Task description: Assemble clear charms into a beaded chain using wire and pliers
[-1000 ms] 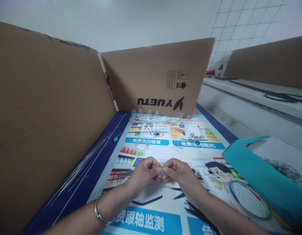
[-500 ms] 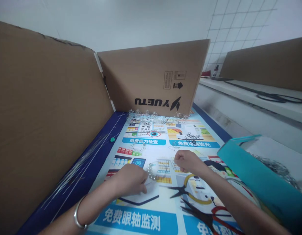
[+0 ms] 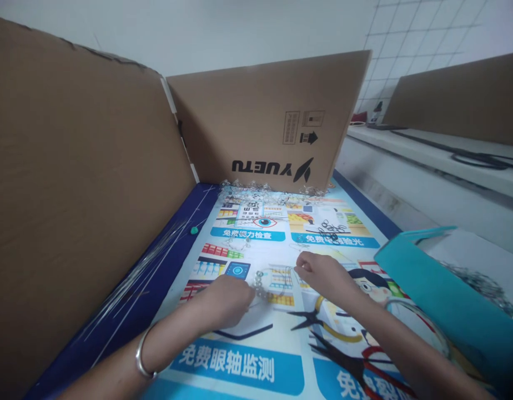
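Note:
My left hand (image 3: 229, 300), with a silver bangle on its wrist, is closed on a beaded wire piece (image 3: 260, 283). Clear round beads cluster at its fingertips, and thin wire loops (image 3: 286, 278) stretch from them towards the other hand. My right hand (image 3: 321, 269) is curled in a pinch at the far end of these loops; its fingertips are partly hidden. Under the right forearm lie yellow-handled pliers (image 3: 323, 322), jaws pointing left. Nearer me are red-handled pliers (image 3: 352, 361), partly covered by the arm.
A teal box (image 3: 448, 294) of metal pieces stands at right. Long straight wires (image 3: 131, 278) lie along the left edge, near a small green lump (image 3: 194, 230). Clear beaded pieces (image 3: 273, 194) line the back cardboard panel (image 3: 265, 122); black rings (image 3: 332, 229) lie before it.
My left hand has turned slightly and its fingers have closed in by the beads. My right hand stays pinched in nearly the same place. The whole view has shifted a little.

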Demonstrator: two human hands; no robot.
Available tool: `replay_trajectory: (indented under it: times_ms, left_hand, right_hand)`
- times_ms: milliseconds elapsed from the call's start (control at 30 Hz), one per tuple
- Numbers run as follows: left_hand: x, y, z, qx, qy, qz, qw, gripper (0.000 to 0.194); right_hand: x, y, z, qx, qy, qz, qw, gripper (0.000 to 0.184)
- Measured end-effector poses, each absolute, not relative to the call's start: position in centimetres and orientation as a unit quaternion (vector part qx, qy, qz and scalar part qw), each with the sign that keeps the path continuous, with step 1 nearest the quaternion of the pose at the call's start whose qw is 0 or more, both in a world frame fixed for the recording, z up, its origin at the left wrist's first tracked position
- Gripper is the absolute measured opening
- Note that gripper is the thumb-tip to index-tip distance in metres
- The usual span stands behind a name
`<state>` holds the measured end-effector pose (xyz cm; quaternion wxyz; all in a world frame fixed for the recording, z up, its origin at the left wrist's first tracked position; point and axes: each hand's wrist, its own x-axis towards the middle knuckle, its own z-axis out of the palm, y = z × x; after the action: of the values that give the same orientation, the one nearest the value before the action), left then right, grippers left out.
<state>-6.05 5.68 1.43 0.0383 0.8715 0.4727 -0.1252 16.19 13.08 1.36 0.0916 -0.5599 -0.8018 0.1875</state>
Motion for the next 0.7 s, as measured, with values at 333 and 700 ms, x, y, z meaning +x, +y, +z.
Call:
replay_trajectory:
  times_ms: [333,700]
  left_hand:
    - [-5.5,5.2,2.0,0.883,0.461,-0.087,0.028,0.025]
    - [-5.1,4.9,3.2,0.885,0.462,-0.05,0.032,0.016]
  right_hand:
    - [14.0,9.1,2.2,-0.433,-0.899,0.064,0.021,0.017]
    - [12.6,6.8,0.8,-0.302,-0.95,0.065,0.05,0.012]
